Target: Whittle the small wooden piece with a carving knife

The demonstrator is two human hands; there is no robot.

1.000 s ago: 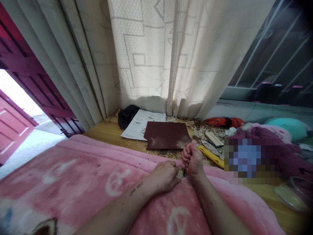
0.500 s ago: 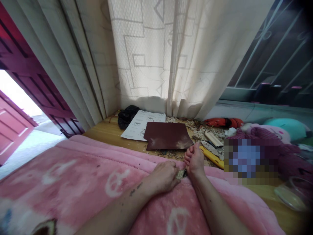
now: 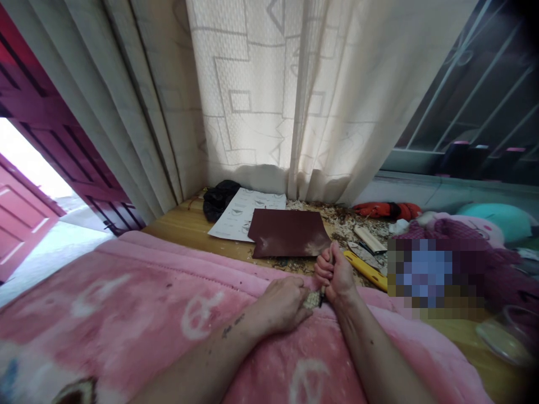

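My left hand rests on the pink blanket, fingers closed on a small pale piece with a bumpy, carved-looking surface. Most of that piece is hidden by the fingers. Just to its right, my right hand makes a fist with the thumb up. A slim tool, mostly hidden in this fist, shows a dark tip beside the pale piece; its kind is not clear. Beyond both hands lies a dark brown sheet, partly over a white printed sheet.
Pale shavings litter the wooden surface. Near my right hand are a yellow-handled cutter and a pale block. A black bag sits at the back left, a red-orange item at the back. A clear bowl stands right.
My right fist has turned slightly and its wrist shifted a little to the right. The dark tip moved with it. My left hand stays in place with the pale piece.
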